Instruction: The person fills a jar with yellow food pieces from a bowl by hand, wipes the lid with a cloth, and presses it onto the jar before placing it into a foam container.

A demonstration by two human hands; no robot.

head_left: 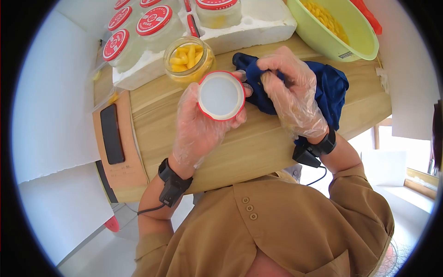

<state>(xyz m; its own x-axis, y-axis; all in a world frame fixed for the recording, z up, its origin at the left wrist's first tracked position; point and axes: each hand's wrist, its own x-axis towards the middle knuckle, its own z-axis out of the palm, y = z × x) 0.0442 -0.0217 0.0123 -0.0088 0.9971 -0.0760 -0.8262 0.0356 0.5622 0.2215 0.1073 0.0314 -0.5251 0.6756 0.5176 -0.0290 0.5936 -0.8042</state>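
In a clear plastic glove, my left hand (203,122) holds a red-rimmed jar lid (221,95), its white inside facing up. Just beyond the lid stands an open glass jar (189,60) with yellow pieces in it. My right hand (293,87), gloved too, pinches a dark blue cloth (330,83) to the right of the lid. The cloth spreads out behind and beneath that hand on the wooden table (157,115). Part of it lies near my left fingertips; whether they touch it is hard to tell.
Several jars with red lids (153,21) stand in a white foam tray (258,30) at the back. A red-and-black tool (193,26) lies between them. At the back right is a green basin (364,44) of yellow pieces. A phone (112,134) rests on brown cardboard (134,159) at left.
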